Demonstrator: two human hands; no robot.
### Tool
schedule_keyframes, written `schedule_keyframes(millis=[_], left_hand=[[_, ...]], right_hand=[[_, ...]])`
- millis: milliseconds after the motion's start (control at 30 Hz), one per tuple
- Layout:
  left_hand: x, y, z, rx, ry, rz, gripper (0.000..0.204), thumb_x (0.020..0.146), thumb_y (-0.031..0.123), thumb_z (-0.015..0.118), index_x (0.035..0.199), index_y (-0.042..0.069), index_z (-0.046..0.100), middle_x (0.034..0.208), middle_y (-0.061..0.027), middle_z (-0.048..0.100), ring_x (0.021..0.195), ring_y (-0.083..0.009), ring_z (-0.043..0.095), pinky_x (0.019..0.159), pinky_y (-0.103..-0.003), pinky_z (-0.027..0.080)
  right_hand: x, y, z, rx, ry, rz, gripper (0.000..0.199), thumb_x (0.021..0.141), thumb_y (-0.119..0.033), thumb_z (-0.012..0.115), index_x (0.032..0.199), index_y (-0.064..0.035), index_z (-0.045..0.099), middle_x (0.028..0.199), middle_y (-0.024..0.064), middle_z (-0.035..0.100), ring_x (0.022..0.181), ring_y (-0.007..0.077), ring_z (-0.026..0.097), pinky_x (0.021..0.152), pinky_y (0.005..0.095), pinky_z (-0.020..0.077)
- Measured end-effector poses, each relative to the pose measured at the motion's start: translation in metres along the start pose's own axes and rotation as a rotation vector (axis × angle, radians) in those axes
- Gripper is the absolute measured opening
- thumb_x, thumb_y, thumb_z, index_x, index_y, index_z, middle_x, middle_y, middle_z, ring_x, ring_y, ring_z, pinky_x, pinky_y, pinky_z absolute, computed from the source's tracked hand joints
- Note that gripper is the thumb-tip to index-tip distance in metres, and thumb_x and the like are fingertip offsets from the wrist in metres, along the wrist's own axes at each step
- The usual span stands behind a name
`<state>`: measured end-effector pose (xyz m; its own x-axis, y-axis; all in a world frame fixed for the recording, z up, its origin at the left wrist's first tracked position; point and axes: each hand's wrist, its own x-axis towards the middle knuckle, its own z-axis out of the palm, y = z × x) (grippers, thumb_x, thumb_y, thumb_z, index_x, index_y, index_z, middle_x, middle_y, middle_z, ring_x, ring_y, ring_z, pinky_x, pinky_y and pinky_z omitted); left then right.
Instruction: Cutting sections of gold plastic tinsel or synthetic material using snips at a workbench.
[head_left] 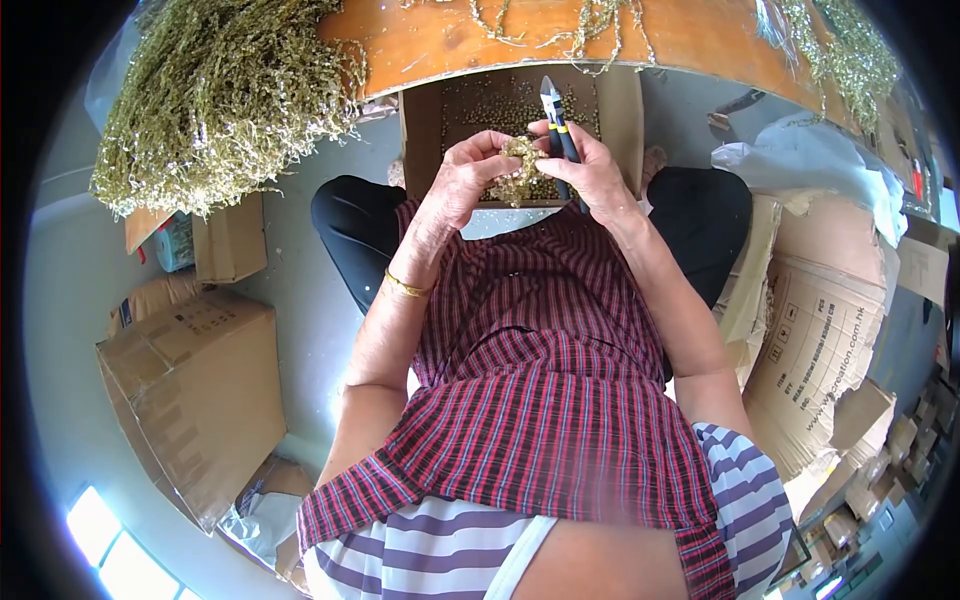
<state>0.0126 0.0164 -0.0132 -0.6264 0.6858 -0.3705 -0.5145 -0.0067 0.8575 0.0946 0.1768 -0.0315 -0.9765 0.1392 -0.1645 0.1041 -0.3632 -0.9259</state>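
Above my lap, both my hands hold a small bunched gold garland that looks like glittery beaded strands. My left hand pinches its left side between thumb and fingers. My right hand pinches the other side. Tucked in the fingers of that same hand are diagonal cutters with black, yellow-marked handles, jaws pointing away from me. Below and beyond the hands stands an open cardboard box with many small gold beads scattered in it. The ends of the cutter handles are partly hidden by my fingers.
A wooden table curves across the far side. A thick pile of gold garlands hangs over its left end, and more strands lie far right. Cardboard boxes stand at left, and a torn carton at right.
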Motion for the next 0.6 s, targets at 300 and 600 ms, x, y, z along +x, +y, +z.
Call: schedule_keyframes(millis=[300,600], left_hand=[[0.001,-0.012,0.005,0.029,-0.05,0.076,0.023,0.072,-0.004,0.063,0.092,0.002,0.054,0.085,-0.0033,0.06,0.076,-0.0083,0.056,0.071,-0.021,0.046],[0.005,-0.013,0.004,0.029,0.13,0.032,0.017,0.076,0.004,0.062,0.091,0.004,0.054,0.079,-0.0021,0.06,0.071,-0.006,0.055,0.063,-0.02,0.043]], right_hand=[[-0.009,0.011,0.007,0.083,0.182,0.116,0.033,0.08,-0.006,0.054,0.113,-0.0042,0.051,0.091,0.0001,0.054,0.079,0.0076,0.051,0.071,0.0229,0.0431],[-0.01,0.026,0.019,0.014,0.131,-0.125,0.033,0.079,-0.008,0.062,0.11,-0.0033,0.052,0.095,-0.0005,0.056,0.084,0.006,0.053,0.077,0.0212,0.0419]])
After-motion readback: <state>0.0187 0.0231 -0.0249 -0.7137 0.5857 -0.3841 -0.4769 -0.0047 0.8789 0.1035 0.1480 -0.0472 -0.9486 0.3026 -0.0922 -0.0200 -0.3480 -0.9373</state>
